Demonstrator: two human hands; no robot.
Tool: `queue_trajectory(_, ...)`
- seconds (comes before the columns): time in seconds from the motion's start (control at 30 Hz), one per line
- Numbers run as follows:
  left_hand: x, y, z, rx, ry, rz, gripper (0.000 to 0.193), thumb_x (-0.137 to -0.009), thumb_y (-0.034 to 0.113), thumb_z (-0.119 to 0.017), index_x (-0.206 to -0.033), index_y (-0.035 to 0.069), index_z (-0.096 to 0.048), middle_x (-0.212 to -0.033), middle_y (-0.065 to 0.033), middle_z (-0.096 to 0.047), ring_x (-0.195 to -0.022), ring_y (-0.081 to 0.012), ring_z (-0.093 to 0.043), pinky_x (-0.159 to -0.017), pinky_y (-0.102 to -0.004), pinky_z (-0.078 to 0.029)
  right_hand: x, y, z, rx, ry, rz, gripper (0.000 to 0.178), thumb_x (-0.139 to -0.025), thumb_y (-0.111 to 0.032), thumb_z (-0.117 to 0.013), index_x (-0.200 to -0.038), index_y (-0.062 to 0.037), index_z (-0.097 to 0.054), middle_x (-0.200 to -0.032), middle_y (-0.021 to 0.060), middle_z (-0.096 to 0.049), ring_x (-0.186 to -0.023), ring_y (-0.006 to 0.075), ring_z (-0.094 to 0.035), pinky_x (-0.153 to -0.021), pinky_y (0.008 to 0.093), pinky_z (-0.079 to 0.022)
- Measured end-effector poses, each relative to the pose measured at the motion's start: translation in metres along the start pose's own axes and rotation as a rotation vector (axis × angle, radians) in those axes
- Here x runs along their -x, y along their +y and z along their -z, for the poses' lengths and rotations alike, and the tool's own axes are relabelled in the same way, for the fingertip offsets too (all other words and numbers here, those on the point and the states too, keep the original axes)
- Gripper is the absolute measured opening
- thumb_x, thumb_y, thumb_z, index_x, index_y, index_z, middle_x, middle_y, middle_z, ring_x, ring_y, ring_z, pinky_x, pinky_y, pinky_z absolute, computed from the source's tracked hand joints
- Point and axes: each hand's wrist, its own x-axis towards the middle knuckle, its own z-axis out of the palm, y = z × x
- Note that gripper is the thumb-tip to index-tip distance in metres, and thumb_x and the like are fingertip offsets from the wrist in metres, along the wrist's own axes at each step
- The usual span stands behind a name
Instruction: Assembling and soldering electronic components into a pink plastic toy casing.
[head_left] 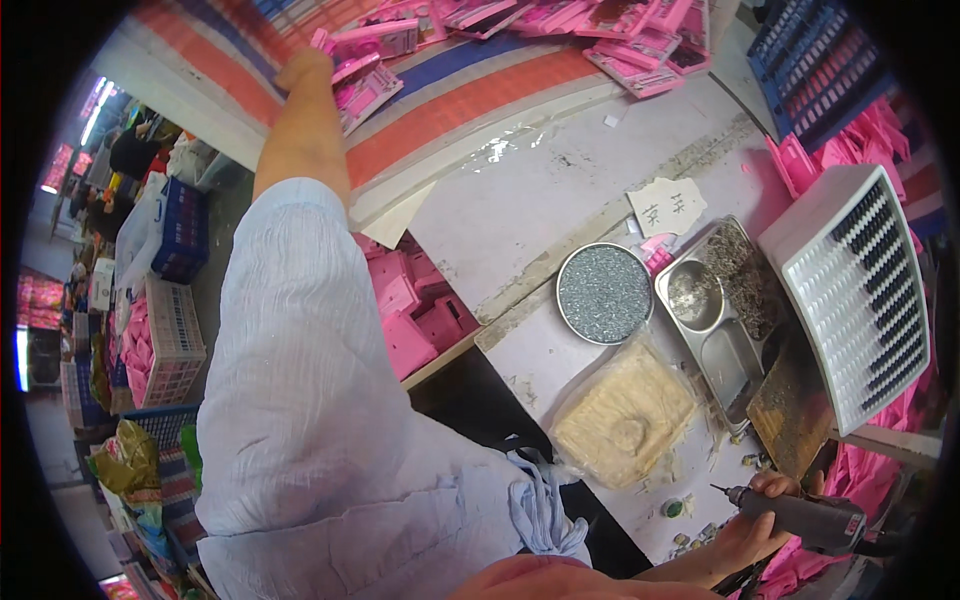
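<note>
My left arm, in a light blue sleeve, stretches to the far left, where my left hand [304, 72] is against a pile of pink plastic cases [366, 98] on a striped sheet [480, 95]. Its fingers are mostly hidden, so whether they grip a case cannot be made out. At the lower right my right hand [752, 540] is wrapped around a dark electric screwdriver [805, 518]. The thin bit of the screwdriver points left over the white tabletop. Small metallic bits and a green round piece [673, 508] lie beside it.
A round tin of small screws [604, 293], a metal tray [730, 350], a plastic-wrapped yellowish block [625, 415] and a white rack with black rows [850, 300] stand on the right. Pink parts [405, 300] fill a space below the table. A blue crate [815, 60] is far right.
</note>
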Motion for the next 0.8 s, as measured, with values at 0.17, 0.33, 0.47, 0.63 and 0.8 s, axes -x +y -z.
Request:
queue_trajectory(0.17, -0.01, 0.009, 0.036, 0.117, 0.05, -0.1, 0.04, -0.099, 0.035, -0.057, -0.13, 0.014, -0.071, -0.137, -0.0088, -0.067, -0.127, -0.03, -0.064, -0.101, -0.0456, -0.051, -0.001, -0.001, -0.008, 0.492, 0.32, 0.147, 0.071, -0.096, -0.013, -0.068, -0.154, 0.0043, -0.031, -0.133, 0.0188, -0.054, -0.119, 0.0309, -0.057, -0.104, 0.0465, -0.046)
queue_trajectory(0.33, 0.07, 0.041, 0.126, 0.404, 0.448, -0.366, 0.025, -0.093, 0.022, -0.06, -0.107, 0.004, -0.07, -0.102, -0.0194, -0.071, -0.104, -0.0408, -0.067, -0.096, -0.0537, -0.049, 0.003, 0.004, -0.039, 0.421, 0.416, 0.673, 0.055, -0.097, -0.02, -0.066, -0.138, 0.0085, -0.044, -0.131, 0.0251, -0.056, -0.12, 0.0367, -0.058, -0.105, 0.0465, -0.049)
queue_trajectory(0.47, 0.168, 0.044, 0.133, 0.591, 0.736, -0.863, 0.02, -0.092, 0.019, -0.063, -0.101, 0.003, -0.07, -0.1, -0.0203, -0.07, -0.096, -0.0413, -0.066, -0.086, -0.0519, -0.053, 0.011, 0.025, -0.096, -0.227, -0.255, -0.143, 0.056, -0.101, -0.034, -0.059, -0.136, 0.0087, -0.053, -0.118, 0.0197, -0.066, -0.106, 0.0272, -0.067, -0.087, 0.0422, -0.057)
queue_trajectory(0.63, 0.408, 0.028, 0.113, 1.103, 0.339, -1.487, 0.024, -0.082, 0.003, -0.074, -0.105, 0.006, -0.071, -0.097, -0.0151, -0.07, -0.091, -0.0371, -0.067, -0.081, -0.0433, -0.054, 0.002, 0.035, -0.138, -0.86, -0.372, -0.637, 0.073, -0.103, -0.057, -0.051, -0.151, -0.0023, -0.042, -0.143, 0.0202, -0.056, -0.126, 0.0297, -0.059, -0.102, 0.0477, -0.053)
queue_trajectory(0.8, 0.509, -0.008, 0.09, 1.21, -0.132, -1.747, 0.033, -0.071, 0.002, -0.075, -0.104, 0.007, -0.071, -0.095, -0.0086, -0.066, -0.088, -0.0323, -0.066, -0.079, -0.0438, -0.052, 0.034, 0.05, -0.123, -1.023, -0.153, -0.73, 0.06, -0.109, -0.047, -0.046, -0.15, -0.0027, -0.042, -0.14, 0.0165, -0.058, -0.128, 0.0283, -0.059, -0.107, 0.0479, -0.051)
